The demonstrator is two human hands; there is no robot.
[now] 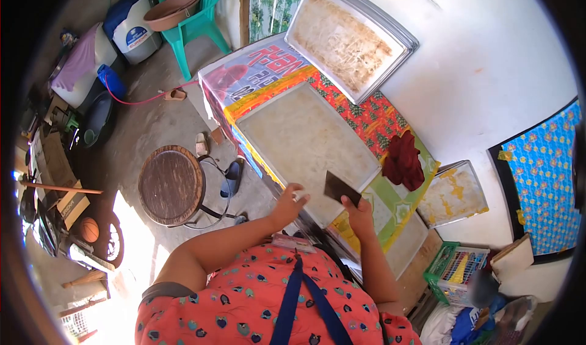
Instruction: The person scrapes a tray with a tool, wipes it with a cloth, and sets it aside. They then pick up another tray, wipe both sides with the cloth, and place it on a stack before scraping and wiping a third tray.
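Observation:
My right hand [359,214] grips a dark flat rectangular piece [342,188] that looks like a scraper blade, held tilted over the near right corner of a large metal tray [305,131]. The tray lies flat on the covered table, and its surface is pale and smeared. Beside the tray's near edge is my left hand [290,206], empty, with its fingers apart and slightly bent. Past the tray's right side, a dark red cloth [403,162] lies crumpled on the table.
Stacked trays [348,37] with brown residue lean against the wall at the table's far end. Another stained tray [455,194] leans at right, above a green-and-white crate [452,272]. A round wooden stool [171,185] stands left; a green chair [207,15] holds a brown basin [173,11].

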